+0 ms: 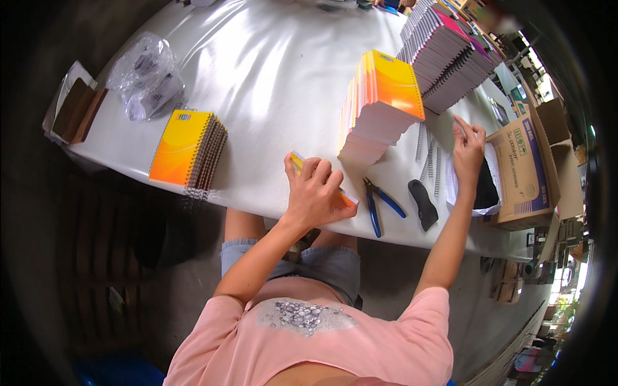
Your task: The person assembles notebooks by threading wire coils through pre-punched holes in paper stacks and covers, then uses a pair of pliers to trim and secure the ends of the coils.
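At the near table edge, my left hand [315,190] is closed around a small yellow-and-orange notebook [348,199], held on edge and mostly covered by my fingers. Farther right, my right hand [468,147] is raised by loose spiral binding wires [430,157], its fingers bent together. Whatever those fingers may hold is too small to make out. Between my hands lie blue-handled pliers [380,204] and a dark, curved, flat object [423,204]. Beyond them rises a tall stack of yellow-orange notebooks [381,106] with loose page edges facing me.
Spiral-bound yellow notebooks [187,149] are piled at the left edge. Behind them sits crumpled clear plastic [149,77]. Tall stacks of bound books [438,58] stand far right. A cardboard box [524,168] and a white container with dark contents [487,183] flank my right arm.
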`<state>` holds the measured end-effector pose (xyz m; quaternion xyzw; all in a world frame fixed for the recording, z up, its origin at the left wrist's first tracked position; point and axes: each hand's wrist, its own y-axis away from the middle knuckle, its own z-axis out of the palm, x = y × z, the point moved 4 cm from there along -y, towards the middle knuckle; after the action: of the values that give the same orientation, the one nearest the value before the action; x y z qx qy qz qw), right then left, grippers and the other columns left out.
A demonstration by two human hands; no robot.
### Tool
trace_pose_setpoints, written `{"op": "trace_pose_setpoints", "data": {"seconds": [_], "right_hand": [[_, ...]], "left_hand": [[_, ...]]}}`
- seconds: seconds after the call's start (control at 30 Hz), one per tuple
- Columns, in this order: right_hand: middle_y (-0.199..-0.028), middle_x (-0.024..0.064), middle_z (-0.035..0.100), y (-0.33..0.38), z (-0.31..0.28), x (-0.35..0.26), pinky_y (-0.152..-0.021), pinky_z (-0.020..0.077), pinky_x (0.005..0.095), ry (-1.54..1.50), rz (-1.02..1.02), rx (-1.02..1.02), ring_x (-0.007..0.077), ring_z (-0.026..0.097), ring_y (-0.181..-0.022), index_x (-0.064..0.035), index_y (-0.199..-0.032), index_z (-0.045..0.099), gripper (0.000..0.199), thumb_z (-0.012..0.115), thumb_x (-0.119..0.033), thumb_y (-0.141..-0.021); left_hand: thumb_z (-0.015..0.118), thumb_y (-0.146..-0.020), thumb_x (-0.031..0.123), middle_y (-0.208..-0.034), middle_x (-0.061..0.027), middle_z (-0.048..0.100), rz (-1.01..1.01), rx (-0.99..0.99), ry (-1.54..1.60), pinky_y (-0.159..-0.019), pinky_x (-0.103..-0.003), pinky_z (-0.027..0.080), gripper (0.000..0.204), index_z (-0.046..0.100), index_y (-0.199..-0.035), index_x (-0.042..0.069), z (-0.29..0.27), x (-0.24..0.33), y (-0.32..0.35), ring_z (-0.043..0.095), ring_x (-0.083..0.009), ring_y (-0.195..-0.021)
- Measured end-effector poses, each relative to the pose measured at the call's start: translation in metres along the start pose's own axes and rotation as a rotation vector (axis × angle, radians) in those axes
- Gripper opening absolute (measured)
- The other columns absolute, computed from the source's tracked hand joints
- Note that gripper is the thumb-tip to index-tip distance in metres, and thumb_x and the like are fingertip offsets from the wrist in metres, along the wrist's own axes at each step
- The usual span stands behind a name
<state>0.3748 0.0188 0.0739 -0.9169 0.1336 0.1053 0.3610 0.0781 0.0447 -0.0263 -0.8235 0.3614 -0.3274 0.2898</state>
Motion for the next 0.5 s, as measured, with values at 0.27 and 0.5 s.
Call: {"op": "trace_pose_setpoints", "data": {"seconds": [0.27,0.5], "right_hand": [[-0.089,0.0087,0.061,0.124,0.022,-0.128,-0.071,0.0482,0.0284,-0.577,0.014,-0.458,0.0182,0.059,-0.080,-0.0076,-0.102,0.069,0.025,0.062,0.002,-0.079],[-0.092,0.0084,0.061,0.131,0.030,-0.120,-0.071,0.0470,0.0293,-0.685,0.091,-0.410,0.0192,0.057,-0.083,-0.0078,-0.099,0.070,0.024,0.064,0.002,-0.078]], "left_hand": [[0.073,-0.055,0.047,-0.083,-0.0027,0.045,-0.060,0.053,-0.057,-0.082,-0.050,0.025,0.044,0.049,-0.072,0.014,-0.005,-0.001,0.003,0.044,-0.0239,-0.088],[0.073,-0.054,0.044,-0.086,-0.0035,0.045,-0.068,0.075,-0.042,-0.085,-0.053,0.025,0.043,0.049,-0.075,0.014,0.000,0.000,0.006,0.042,-0.0255,-0.094]]}}
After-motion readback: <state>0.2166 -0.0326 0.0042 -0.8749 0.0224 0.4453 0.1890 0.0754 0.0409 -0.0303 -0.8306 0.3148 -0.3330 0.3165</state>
